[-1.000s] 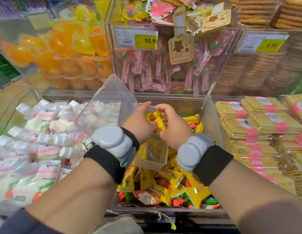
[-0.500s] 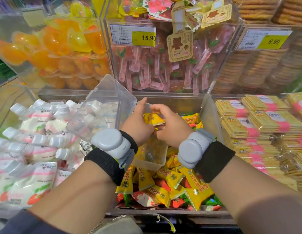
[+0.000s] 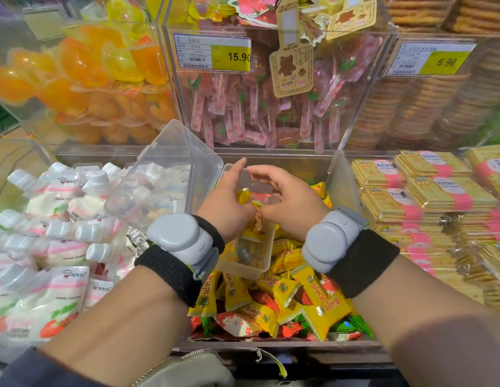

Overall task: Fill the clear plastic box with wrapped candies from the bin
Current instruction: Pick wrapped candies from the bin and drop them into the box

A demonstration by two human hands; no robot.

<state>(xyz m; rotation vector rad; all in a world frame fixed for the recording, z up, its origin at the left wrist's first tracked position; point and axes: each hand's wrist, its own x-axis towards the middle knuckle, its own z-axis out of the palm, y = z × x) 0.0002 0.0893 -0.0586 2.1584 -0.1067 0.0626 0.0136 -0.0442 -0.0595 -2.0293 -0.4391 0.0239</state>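
Observation:
The clear plastic box (image 3: 250, 263) sits on the candies in the bin, its hinged lid (image 3: 165, 174) swung open to the left. Several yellow and orange wrapped candies (image 3: 256, 223) lie inside it. My left hand (image 3: 223, 203) and right hand (image 3: 290, 203) hover side by side over the box's mouth, a small gap between them. Their fingers are spread and loosely bent, and neither visibly grips anything. Yellow, red and green wrapped candies (image 3: 279, 305) fill the bin (image 3: 274, 344) below and around the box.
White pouch drinks (image 3: 53, 247) fill the compartment on the left, packs of crackers (image 3: 427, 196) the one on the right. Clear dispensers stand behind with orange jelly cups (image 3: 84, 88), pink lollipops (image 3: 257, 115) and stacked biscuits (image 3: 419, 107). A clear divider (image 3: 342, 180) walls the bin's right side.
Both hands were pressed together holding a bunch of yellow candies over the box. They have since parted and opened, and the candies now lie in the box.

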